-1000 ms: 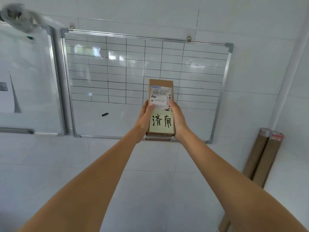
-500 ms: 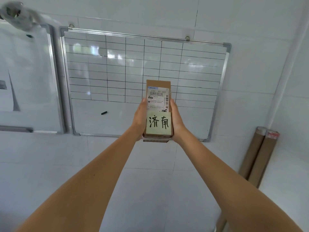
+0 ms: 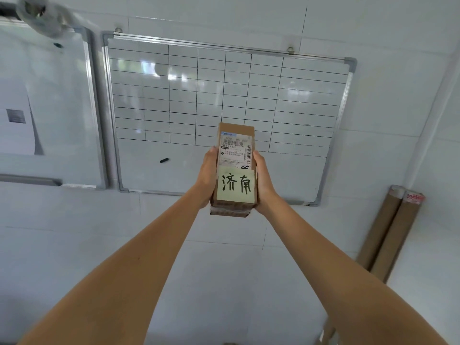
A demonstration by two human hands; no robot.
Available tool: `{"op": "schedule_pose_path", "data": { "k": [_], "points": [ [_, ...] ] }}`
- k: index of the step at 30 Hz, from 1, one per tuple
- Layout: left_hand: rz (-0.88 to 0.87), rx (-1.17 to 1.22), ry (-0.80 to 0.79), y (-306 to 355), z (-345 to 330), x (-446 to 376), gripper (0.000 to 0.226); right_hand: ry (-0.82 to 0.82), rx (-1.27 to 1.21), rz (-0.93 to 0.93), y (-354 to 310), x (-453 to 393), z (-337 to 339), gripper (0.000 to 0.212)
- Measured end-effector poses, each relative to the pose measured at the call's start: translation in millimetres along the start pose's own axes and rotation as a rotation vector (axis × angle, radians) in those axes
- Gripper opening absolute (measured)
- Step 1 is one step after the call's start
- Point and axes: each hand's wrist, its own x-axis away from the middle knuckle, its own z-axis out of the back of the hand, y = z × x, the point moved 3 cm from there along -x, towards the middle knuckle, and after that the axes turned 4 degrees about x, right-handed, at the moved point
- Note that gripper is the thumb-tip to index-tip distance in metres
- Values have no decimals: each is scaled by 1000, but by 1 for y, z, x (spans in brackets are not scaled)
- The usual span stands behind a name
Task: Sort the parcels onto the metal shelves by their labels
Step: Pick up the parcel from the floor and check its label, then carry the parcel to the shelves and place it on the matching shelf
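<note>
I hold a small brown cardboard parcel [image 3: 236, 135] upright at arm's length in front of the wall. A white shipping label covers its upper face and a yellow note [image 3: 236, 186] with two handwritten characters is stuck on its lower half. My left hand [image 3: 206, 178] grips the parcel's left side. Its right side is gripped by my right hand [image 3: 264, 181]. My fingers are hidden behind the box. No metal shelves are in view.
A whiteboard [image 3: 174, 100] with a ruled grid hangs on the tiled wall behind the parcel, with a second board [image 3: 57, 108] to its left. Two brown cardboard tubes [image 3: 388, 232] lean in the right corner.
The parcel has sunk slightly lower against the whiteboard and my thumbs have slid off its front face to the sides. My view has shifted a little to the left.
</note>
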Motion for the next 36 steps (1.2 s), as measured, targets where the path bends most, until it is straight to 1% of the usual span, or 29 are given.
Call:
{"op": "schedule_pose_path", "data": {
  "k": [3,5,7,9,10,12,14,16,19,23,24,27,28,33,34,36],
  "points": [
    [71,36,72,-3,19,6,55,-33,73,1,6,1,-10,68],
    [100,-7,134,-11,38,1,70,-65,79,-39,9,5,-22,66],
    [108,-38,235,-38,74,-31,89,-117,59,-73,15,5,-34,61],
    [134,-47,258,-43,94,-33,99,-146,37,-97,24,7,-50,59],
    [139,-44,246,-30,92,-13,96,-158,19,-111,29,7,-57,59],
    [120,-29,202,-4,90,23,80,-189,-19,-151,43,7,-75,61],
    [76,-6,181,5,103,36,70,-226,-29,-164,54,9,-94,60],
    [45,-1,186,7,122,43,69,-260,-33,-165,65,10,-113,59],
    [15,2,245,5,148,53,78,-313,-20,-170,81,7,-136,61],
    [-19,13,376,2,172,67,92,-450,-46,-232,100,4,-158,61],
    [-34,10,416,2,177,71,90,-486,-59,-242,105,3,-162,62],
    [-54,-6,530,4,194,82,73,-602,-97,-260,118,5,-179,73],
    [-57,-16,564,4,198,87,71,-642,-112,-259,123,6,-185,75],
    [-114,-88,769,-13,218,125,66,-824,-155,-353,149,22,-202,71],
    [-123,-101,803,-17,220,136,71,-857,-150,-375,156,26,-205,68],
    [-131,-90,880,-27,231,156,89,-918,-151,-424,167,38,-213,63]
  ]
}}
